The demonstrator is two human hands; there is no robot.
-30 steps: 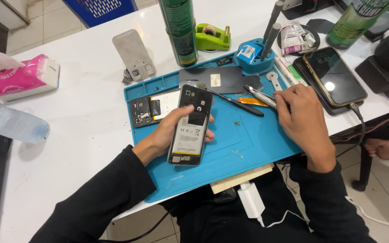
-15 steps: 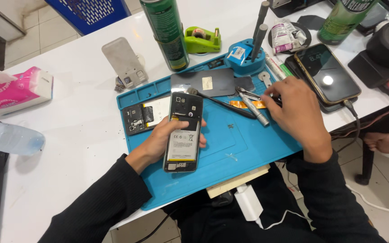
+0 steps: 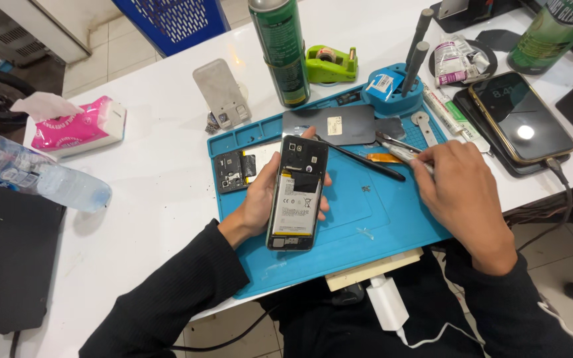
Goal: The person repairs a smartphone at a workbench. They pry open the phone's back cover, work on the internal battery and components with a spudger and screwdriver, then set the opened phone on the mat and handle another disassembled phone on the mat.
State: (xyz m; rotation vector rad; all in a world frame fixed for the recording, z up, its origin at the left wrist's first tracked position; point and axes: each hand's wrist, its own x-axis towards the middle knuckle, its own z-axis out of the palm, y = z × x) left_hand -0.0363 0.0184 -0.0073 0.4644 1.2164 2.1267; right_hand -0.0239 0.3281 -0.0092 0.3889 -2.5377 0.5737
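Resting in the left hand [image 3: 266, 202], an opened phone [image 3: 298, 192] with its back cover off lies lengthwise over the near-left part of the blue work mat [image 3: 392, 219], its pale rectangular battery with a small printed label facing up and its dark camera end pointing toward the far edge of the bench [image 3: 154, 179]. The left hand cups the phone from beneath, thumb along its left edge and fingertips curling round the right edge, forearm in a black sleeve coming in from the near-left corner. The right hand [image 3: 462, 192] hovers low over the mat's right edge, knuckles up, fingers pinched narrowly on a slim metal tool [image 3: 399, 151] whose tip points left, well apart from the phone. Just beyond lie a long thin black rod [image 3: 366, 162] and a dark removed back panel [image 3: 329, 124] bearing a small white sticker. At the mat's far edge stands a tall green spray can [image 3: 280, 50] with a label band, beside a lime-green tape dispenser [image 3: 331, 64] and a blue round tool stand [image 3: 392, 89]. Toward the bench's left edge sit a pink tissue pack [image 3: 77, 129] and a clear water bottle [image 3: 34, 176] lying on its side. Near the right edge a second phone [image 3: 522, 116] with a lit screen lies flat.
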